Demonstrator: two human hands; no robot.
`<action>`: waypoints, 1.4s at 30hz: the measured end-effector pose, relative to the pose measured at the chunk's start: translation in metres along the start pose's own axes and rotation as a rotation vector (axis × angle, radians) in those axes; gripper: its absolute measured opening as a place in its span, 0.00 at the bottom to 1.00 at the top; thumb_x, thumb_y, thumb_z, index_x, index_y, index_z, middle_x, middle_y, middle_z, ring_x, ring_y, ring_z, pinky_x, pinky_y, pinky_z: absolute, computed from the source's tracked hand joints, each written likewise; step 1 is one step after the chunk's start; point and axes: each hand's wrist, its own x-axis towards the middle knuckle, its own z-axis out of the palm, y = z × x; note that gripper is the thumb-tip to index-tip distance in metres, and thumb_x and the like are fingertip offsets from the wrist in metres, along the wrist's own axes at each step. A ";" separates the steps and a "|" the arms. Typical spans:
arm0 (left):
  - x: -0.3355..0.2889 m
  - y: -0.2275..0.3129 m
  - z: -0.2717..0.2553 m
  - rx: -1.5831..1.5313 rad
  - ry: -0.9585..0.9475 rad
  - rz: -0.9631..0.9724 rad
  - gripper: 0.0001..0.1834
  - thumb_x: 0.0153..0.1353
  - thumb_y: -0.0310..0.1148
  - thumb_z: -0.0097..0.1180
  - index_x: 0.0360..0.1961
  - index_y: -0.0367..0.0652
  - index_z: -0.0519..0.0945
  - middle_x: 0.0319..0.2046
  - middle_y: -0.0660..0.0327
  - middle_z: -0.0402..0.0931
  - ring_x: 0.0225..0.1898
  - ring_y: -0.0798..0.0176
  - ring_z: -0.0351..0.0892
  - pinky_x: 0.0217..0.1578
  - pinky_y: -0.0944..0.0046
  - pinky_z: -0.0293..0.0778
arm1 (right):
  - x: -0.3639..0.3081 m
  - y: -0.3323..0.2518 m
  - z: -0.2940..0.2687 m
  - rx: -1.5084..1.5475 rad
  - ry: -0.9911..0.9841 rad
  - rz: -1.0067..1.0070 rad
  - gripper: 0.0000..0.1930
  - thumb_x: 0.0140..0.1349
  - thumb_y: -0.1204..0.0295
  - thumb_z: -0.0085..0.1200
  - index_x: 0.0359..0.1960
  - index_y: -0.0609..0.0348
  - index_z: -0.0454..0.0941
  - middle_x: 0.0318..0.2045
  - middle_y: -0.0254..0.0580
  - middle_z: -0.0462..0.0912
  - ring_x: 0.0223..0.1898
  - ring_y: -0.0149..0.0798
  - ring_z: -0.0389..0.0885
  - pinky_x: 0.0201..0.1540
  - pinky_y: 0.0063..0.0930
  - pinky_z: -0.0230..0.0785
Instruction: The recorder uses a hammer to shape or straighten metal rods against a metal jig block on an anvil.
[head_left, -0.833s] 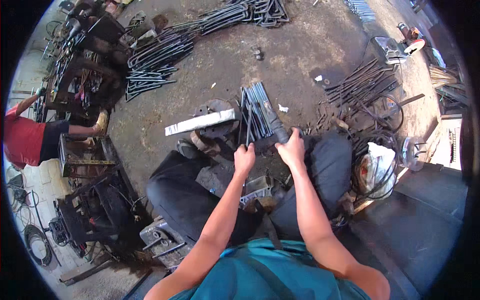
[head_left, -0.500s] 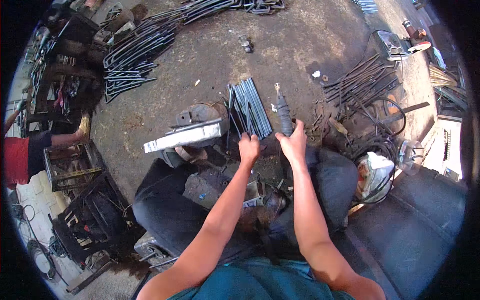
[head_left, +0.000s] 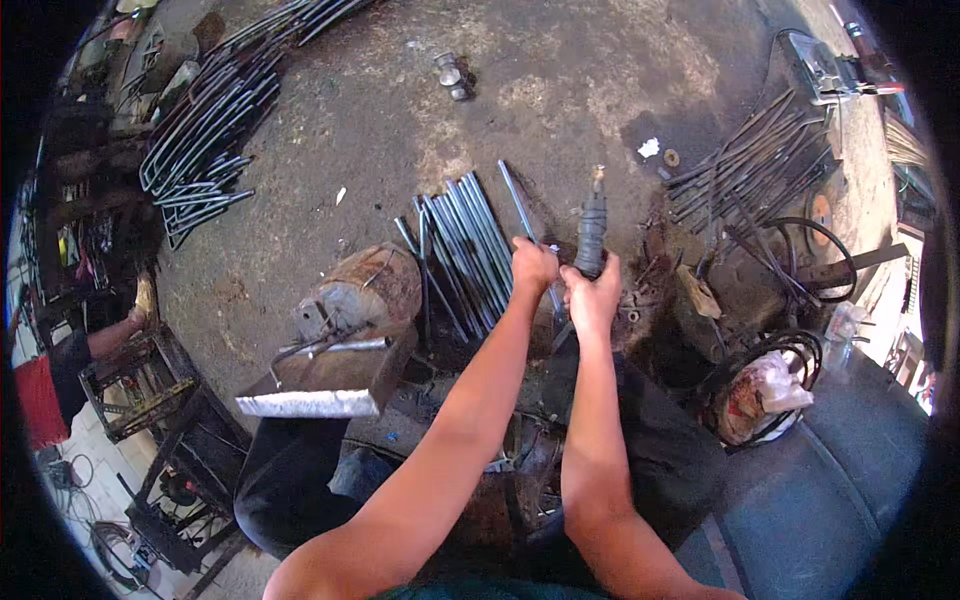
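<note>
The floor (head_left: pixel 560 90) is carrying everything: bare, stained concrete w/ metal stock lying about. Biggest heap is the bent rods (head_left: pixel 200 150) sitting near the floor's upper left edge; a second tangle of rods (head_left: pixel 750 170) is lying toward the upper right. A rusty block (head_left: pixel 350 300) is standing left of centre, just beside the straight rod bundle (head_left: pixel 465 240), which is lying in front of the person's knees.

Left hand (head_left: pixel 533 267) is closing around one thin rod (head_left: pixel 522 210), drawn up out of that bundle. Right hand (head_left: pixel 592 295) is gripping a dark power tool (head_left: pixel 592 225), tip pointing away.

Judging by looks: rod is steel, stiff, springy along its length, prob. light singly, maybe greasy & sharp at cut ends. Best taking hold near the worked end, full fist, not fingertips. Tool looks heavier; hold at the ribbed body.
</note>
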 end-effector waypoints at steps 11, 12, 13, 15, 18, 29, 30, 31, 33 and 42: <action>0.115 0.071 -0.051 0.167 0.282 0.173 0.24 0.58 0.43 0.53 0.42 0.28 0.77 0.38 0.35 0.80 0.43 0.34 0.80 0.46 0.43 0.75 | 0.035 -0.019 0.027 0.326 -0.050 0.039 0.21 0.52 0.81 0.61 0.45 0.62 0.65 0.22 0.35 0.73 0.16 0.28 0.70 0.17 0.25 0.60; 0.139 0.091 -0.065 0.113 0.346 0.173 0.24 0.58 0.42 0.53 0.45 0.28 0.73 0.38 0.36 0.80 0.43 0.34 0.80 0.46 0.42 0.74 | 0.037 -0.017 0.029 0.333 -0.041 -0.022 0.22 0.51 0.81 0.62 0.47 0.63 0.66 0.25 0.36 0.74 0.18 0.26 0.70 0.18 0.24 0.60; 0.166 0.107 -0.083 0.068 0.447 0.184 0.24 0.58 0.41 0.55 0.46 0.30 0.72 0.37 0.37 0.80 0.43 0.35 0.80 0.48 0.43 0.73 | 0.032 -0.026 0.034 0.338 -0.061 -0.017 0.23 0.51 0.81 0.61 0.49 0.62 0.66 0.27 0.36 0.74 0.20 0.25 0.71 0.21 0.23 0.61; 0.209 0.136 -0.109 0.207 0.623 0.291 0.27 0.57 0.42 0.58 0.49 0.30 0.69 0.48 0.38 0.74 0.48 0.35 0.77 0.50 0.44 0.73 | 0.023 -0.042 0.040 0.361 -0.086 0.023 0.23 0.51 0.81 0.61 0.49 0.62 0.66 0.27 0.36 0.74 0.19 0.26 0.70 0.20 0.23 0.61; 0.252 0.156 -0.114 0.399 0.612 0.409 0.30 0.57 0.43 0.60 0.51 0.30 0.66 0.54 0.38 0.68 0.51 0.32 0.74 0.51 0.43 0.73 | 0.016 -0.027 0.045 0.441 -0.128 0.057 0.23 0.52 0.82 0.60 0.49 0.60 0.66 0.27 0.34 0.75 0.16 0.25 0.69 0.16 0.22 0.60; 0.251 0.128 -0.119 -0.837 -0.123 -0.051 0.09 0.59 0.31 0.57 0.32 0.34 0.75 0.27 0.50 0.75 0.30 0.51 0.80 0.29 0.54 0.80 | -0.013 -0.051 0.053 0.365 -0.164 0.009 0.16 0.49 0.77 0.62 0.40 0.65 0.72 0.22 0.34 0.76 0.17 0.26 0.72 0.20 0.26 0.64; 0.224 0.124 -0.116 -1.062 -0.200 -0.143 0.07 0.60 0.29 0.55 0.31 0.35 0.74 0.26 0.53 0.74 0.28 0.53 0.77 0.27 0.56 0.79 | -0.018 -0.068 0.045 0.395 -0.173 0.056 0.15 0.48 0.77 0.62 0.38 0.65 0.73 0.22 0.34 0.76 0.18 0.26 0.72 0.22 0.27 0.65; 0.192 0.120 -0.116 -1.283 -0.283 -0.234 0.06 0.62 0.28 0.54 0.31 0.37 0.73 0.25 0.55 0.72 0.25 0.55 0.75 0.24 0.59 0.78 | -0.023 -0.084 0.035 0.310 -0.159 -0.003 0.16 0.46 0.76 0.62 0.38 0.66 0.73 0.22 0.37 0.78 0.20 0.31 0.76 0.25 0.29 0.67; 0.140 0.105 -0.124 -1.356 -0.355 -0.262 0.05 0.62 0.27 0.53 0.33 0.38 0.71 0.26 0.55 0.72 0.24 0.56 0.73 0.20 0.66 0.74 | -0.030 -0.095 0.020 0.240 -0.133 -0.169 0.16 0.45 0.75 0.63 0.37 0.67 0.73 0.22 0.39 0.79 0.21 0.33 0.77 0.26 0.30 0.69; -0.119 0.065 -0.216 -1.313 -0.656 -0.042 0.12 0.52 0.23 0.52 0.39 0.31 0.73 0.29 0.55 0.71 0.28 0.62 0.70 0.24 0.65 0.68 | -0.139 -0.174 -0.073 -0.093 -0.121 -0.476 0.17 0.46 0.73 0.63 0.35 0.67 0.71 0.22 0.52 0.80 0.26 0.49 0.82 0.31 0.42 0.71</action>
